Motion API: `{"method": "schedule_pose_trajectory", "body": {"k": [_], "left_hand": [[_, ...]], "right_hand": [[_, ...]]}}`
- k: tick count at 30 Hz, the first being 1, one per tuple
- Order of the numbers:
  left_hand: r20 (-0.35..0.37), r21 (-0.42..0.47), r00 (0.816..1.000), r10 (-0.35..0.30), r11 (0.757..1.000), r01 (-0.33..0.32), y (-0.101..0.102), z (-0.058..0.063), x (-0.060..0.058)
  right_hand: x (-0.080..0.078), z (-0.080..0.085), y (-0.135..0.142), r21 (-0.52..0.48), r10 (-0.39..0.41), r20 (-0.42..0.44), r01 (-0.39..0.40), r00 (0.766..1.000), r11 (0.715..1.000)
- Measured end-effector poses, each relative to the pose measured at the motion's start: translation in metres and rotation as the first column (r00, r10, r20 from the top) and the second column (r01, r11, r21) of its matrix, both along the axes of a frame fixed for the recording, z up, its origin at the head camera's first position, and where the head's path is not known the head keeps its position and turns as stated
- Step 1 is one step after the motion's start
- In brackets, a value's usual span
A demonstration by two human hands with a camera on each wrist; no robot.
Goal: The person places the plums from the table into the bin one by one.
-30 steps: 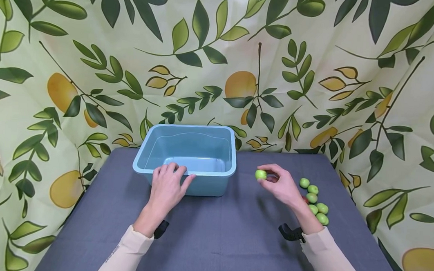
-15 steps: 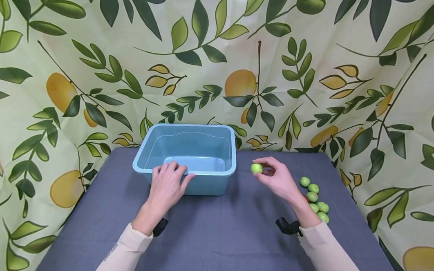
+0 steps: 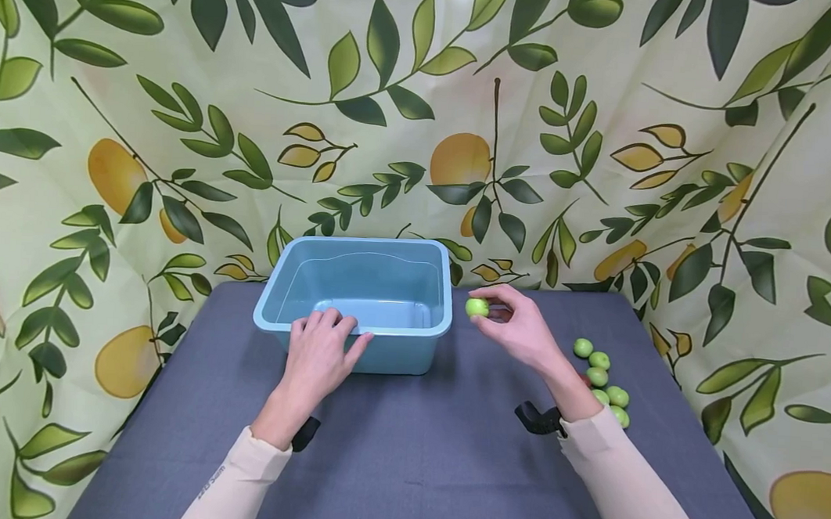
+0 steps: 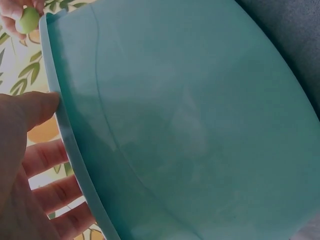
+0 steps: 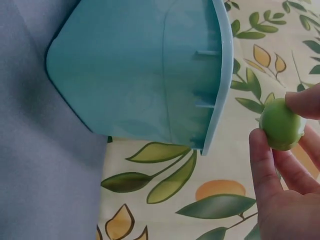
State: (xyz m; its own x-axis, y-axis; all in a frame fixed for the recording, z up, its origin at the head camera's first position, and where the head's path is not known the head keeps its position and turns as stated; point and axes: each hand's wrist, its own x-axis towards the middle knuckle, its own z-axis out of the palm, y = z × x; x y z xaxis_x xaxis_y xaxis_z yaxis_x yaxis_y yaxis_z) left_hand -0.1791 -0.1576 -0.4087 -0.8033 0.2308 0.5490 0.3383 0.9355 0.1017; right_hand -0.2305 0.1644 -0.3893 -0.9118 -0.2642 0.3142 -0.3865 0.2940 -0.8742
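Right hand (image 3: 514,323): one green fruit (image 3: 477,307) is being pinched between the thumb and fingertips. Fruit is being held up off the table (image 3: 419,456), just right of the blue bin (image 3: 392,355), outside it and apart from its rim. Gap to the bin is being confirmed by the right wrist view, where the fruit is being seen against the printed backdrop (image 3: 398,47).

Left hand (image 3: 319,356): near rim of the bin is being held lightly, fingers being laid over it, thumb tip being set against the outer side. Fingers are being kept slightly spread; how firmly the rim is being gripped cannot be told. The pinched fruit is also being caught in the top left corner of the left wrist view.

Bin is being stood upright toward the far edge of the table, close to the backdrop. Six loose green fruits (image 3: 597,377) are being shown in a bunch on the right side of the table, near the right forearm. Something red (image 3: 585,380) is being mostly hidden there; cannot tell what. Pale sleeves (image 3: 626,478) and black wrist mounts (image 3: 538,418) are being worn on both arms.
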Motion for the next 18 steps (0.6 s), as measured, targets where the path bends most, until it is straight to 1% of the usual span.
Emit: {"method": "schedule_pose_trajectory", "body": {"k": [6, 11, 12, 18], "left_hand": [[-0.014, 0.005, 1.000, 0.002, 1.000, -0.002, 0.001, -0.001, 0.000], [0.001, 0.009, 1.000, 0.009, 1.000, -0.009, 0.001, -0.001, 0.001], [0.006, 0.010, 1.000, 0.011, 1.000, -0.011, 0.001, -0.001, 0.001], [0.015, 0.010, 1.000, 0.014, 1.000, -0.014, 0.001, -0.001, 0.000]], "right_hand": [[-0.002, 0.005, -0.008, 0.011, 0.007, -0.006, -0.007, 1.000, 1.000], [-0.004, 0.009, -0.015, 0.004, 0.016, -0.008, -0.016, 1.000, 1.000], [-0.002, 0.013, -0.018, 0.006, 0.016, -0.004, -0.016, 1.000, 1.000], [-0.009, 0.014, -0.029, 0.001, 0.033, -0.024, -0.033, 0.999, 0.999]]}}
